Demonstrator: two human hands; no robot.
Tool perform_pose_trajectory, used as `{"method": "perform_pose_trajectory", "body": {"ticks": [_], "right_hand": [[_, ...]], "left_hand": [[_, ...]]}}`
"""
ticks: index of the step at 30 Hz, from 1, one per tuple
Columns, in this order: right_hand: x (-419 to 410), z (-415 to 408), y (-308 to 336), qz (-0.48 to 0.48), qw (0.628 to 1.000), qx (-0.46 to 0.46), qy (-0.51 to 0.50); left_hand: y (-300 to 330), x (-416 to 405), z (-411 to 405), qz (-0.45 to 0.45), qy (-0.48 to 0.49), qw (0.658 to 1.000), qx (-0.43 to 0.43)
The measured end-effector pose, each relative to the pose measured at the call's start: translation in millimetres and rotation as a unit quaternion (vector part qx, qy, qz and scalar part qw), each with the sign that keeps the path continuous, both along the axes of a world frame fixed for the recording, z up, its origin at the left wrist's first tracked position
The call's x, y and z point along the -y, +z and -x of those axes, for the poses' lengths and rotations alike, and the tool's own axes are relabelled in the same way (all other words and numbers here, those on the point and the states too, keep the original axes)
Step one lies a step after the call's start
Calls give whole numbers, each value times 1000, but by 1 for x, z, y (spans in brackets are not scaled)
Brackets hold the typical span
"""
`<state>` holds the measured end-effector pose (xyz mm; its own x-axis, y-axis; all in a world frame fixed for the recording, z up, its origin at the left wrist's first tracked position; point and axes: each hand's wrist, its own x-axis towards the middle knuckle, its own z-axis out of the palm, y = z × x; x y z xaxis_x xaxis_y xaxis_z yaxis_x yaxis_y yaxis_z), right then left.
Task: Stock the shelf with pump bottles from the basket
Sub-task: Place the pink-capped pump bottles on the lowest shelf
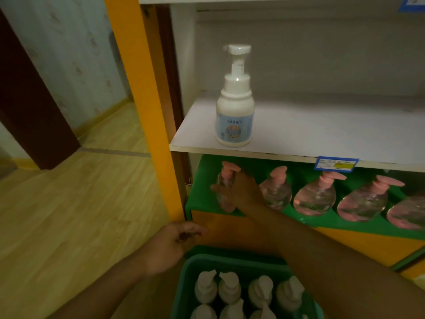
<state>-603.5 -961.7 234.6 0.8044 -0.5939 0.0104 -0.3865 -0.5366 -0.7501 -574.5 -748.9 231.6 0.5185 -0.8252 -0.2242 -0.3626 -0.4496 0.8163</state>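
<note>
My right hand (239, 192) holds a pink bottle (226, 180) on the green shelf (345, 223). My left hand (174, 240) is loose, holding nothing, just left of the basket (190, 277) of white bottles (228, 287). One bottle (235, 109) stands on the white shelf (322, 134).

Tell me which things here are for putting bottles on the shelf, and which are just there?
For the job: white pump bottle on the white shelf; white bottles in the green basket.

Just there: pink pump bottles on the green shelf; blue price tag.

Right hand (239, 192) reaching forward with arm extended, fingers spread; left hand (174, 242) low, palm up, fingers loosely curled.
</note>
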Motion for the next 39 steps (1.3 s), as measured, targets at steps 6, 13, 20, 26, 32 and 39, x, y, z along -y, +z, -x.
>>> {"method": "perform_pose_trajectory", "body": {"ticks": [6,13,20,26,32,39], "right_hand": [[13,4,8,-91,991,-25,91],[24,-4,-2,-106,991,28,76],[20,-12,6,57,998,26,11],[29,3,16,26,998,22,46],[30,2,14,59,995,73,25],[22,4,18,84,994,59,26]], "left_hand": [[-1,-2,-3,7,13,1000,-12],[-3,0,-7,4,36,999,-30],[-8,0,-9,11,37,999,-35],[-12,0,-9,12,39,998,-37],[-18,-1,-5,-3,17,999,-48],[-21,-4,-7,0,35,998,-61]]}}
